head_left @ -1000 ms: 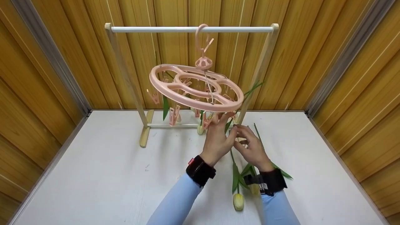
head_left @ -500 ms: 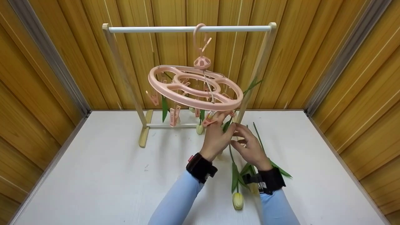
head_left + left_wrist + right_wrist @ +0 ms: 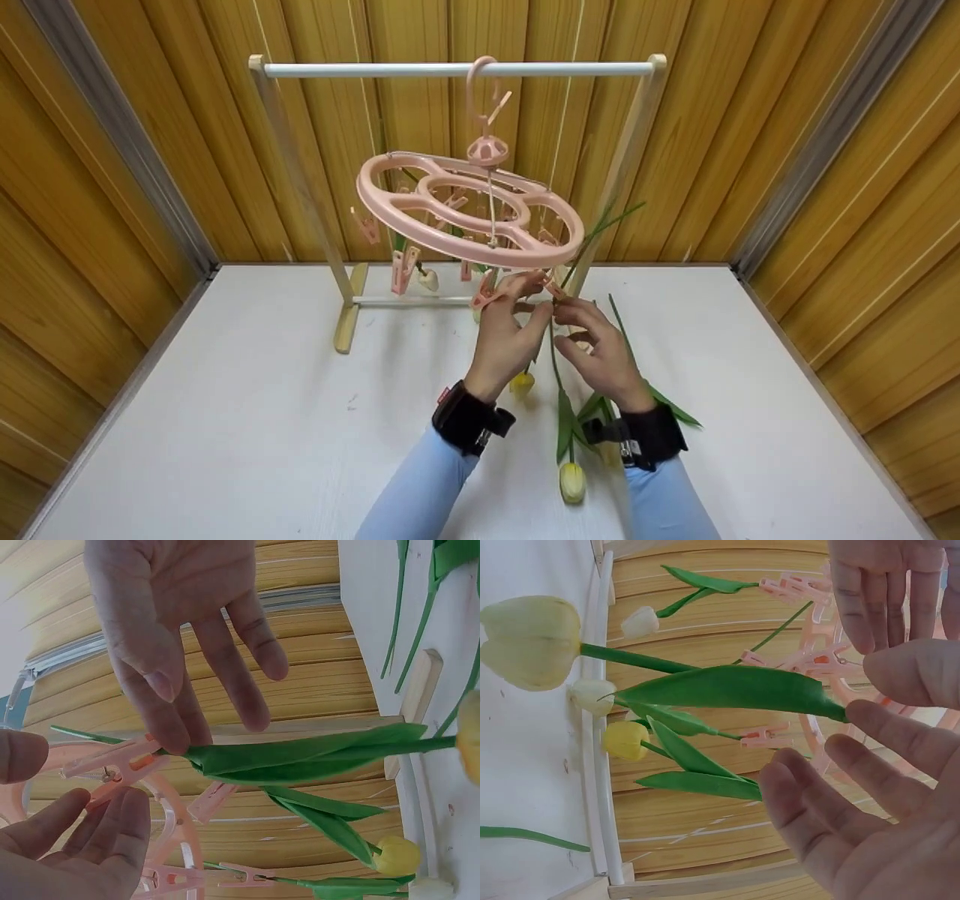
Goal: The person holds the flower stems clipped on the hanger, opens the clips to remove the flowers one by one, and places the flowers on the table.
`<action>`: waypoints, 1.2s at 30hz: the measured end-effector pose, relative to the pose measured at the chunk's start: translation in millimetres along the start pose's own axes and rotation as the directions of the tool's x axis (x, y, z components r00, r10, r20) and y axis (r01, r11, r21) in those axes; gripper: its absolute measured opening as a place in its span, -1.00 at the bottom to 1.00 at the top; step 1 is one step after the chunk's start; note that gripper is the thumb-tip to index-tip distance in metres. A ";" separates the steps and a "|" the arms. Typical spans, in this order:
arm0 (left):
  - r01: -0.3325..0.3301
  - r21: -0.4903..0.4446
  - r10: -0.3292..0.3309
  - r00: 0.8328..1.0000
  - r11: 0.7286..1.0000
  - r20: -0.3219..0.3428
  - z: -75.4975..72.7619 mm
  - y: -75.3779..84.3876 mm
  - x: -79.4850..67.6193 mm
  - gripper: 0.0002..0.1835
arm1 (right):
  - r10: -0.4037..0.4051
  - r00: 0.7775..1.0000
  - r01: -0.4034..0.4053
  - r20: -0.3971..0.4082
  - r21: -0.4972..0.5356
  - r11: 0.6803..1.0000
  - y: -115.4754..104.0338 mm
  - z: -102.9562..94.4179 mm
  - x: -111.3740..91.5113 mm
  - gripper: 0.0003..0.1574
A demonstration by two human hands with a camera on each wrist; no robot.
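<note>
A pink clothespin [image 3: 116, 772] under the round pink clip hanger [image 3: 450, 241] holds the stem of a yellow tulip [image 3: 523, 384], which hangs head down with its green leaf [image 3: 727, 686] below the clip. My left hand [image 3: 501, 334] is at this clothespin. Its fingertips touch the lower handle in the left wrist view, while the thumb stands apart from it. My right hand [image 3: 604, 352] has its fingers loosely spread, the index fingertip at the stem just below the clothespin. Other tulips, such as a white tulip [image 3: 641, 622], hang from further clothespins.
The hanger's hook sits on a white bar [image 3: 360, 70] of a wooden stand [image 3: 343, 330]. More tulips lie on the white table [image 3: 225, 420], one pale tulip [image 3: 572, 482] near the front beside my right wrist. Wood-patterned walls stand around the table.
My left hand has moved slightly left and down, and the clothespin and hanging yellow bloom now show between the hands. The hanger has turned a little. My right hand has barely moved.
</note>
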State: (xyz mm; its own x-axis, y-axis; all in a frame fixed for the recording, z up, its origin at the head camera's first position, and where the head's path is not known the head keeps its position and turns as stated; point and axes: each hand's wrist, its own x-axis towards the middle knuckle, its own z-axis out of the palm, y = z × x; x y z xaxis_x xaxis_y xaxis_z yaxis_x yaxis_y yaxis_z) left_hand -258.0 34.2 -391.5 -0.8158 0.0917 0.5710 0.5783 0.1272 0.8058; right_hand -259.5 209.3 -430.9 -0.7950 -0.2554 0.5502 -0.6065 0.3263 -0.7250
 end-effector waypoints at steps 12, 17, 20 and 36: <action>0.024 -0.132 -0.029 0.999 0.991 -0.033 -18.7 6.7 -14.5 -0.64 | -0.083 0.990 0.082 0.112 0.015 0.997 -14.0 -1.3 -1.8 -0.60; 0.040 -0.218 -0.049 0.998 0.975 -0.035 -26.9 5.9 -17.6 -0.64 | -0.102 0.982 0.100 0.160 0.016 0.995 -19.4 -1.9 -3.2 -0.57; 0.049 -0.246 -0.063 0.997 0.968 -0.047 -31.5 5.7 -19.0 -0.64 | -0.119 0.977 0.116 0.179 0.026 0.993 -22.5 -1.5 -3.5 -0.56; 0.038 -0.294 -0.073 0.991 0.955 -0.109 -45.4 0.7 -20.6 -0.60 | -0.224 0.955 0.218 0.196 0.054 0.975 -40.9 5.3 -5.8 -0.62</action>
State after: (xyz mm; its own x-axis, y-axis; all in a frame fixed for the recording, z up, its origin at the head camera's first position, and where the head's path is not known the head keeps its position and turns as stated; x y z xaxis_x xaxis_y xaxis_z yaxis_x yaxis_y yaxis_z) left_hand -240.8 -12.4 -395.5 -0.8512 -0.0260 0.5242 0.5208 -0.1650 0.8376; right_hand -230.1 192.6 -406.6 -0.6220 -0.4952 0.6065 -0.7638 0.2131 -0.6093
